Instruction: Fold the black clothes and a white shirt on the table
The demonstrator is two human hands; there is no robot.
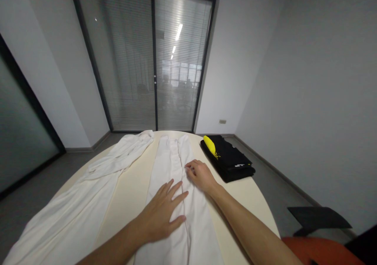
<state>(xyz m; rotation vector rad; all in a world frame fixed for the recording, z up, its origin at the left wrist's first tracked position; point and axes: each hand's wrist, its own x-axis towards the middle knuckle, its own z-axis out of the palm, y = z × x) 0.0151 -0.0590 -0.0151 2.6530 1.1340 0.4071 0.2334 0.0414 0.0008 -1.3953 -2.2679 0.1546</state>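
A white garment (168, 166), folded into a long strip, lies lengthwise on the table in front of me. A seam or open edge runs down its middle. My left hand (163, 208) rests flat on the fabric with its fingers spread. Further up, my right hand (201, 175) has thumb and fingers pinched together on the cloth, just right of that middle edge. The fingertips hide how much fabric is between them. Whether the garment is a coat or trousers I cannot tell.
The pale round table (132, 182) carries a second white garment (97, 190) spread along its left side. A stack of folded black clothes (228, 157) with a yellow patch sits at right. Beyond the table's right edge stands a chair with an orange seat (321, 249).
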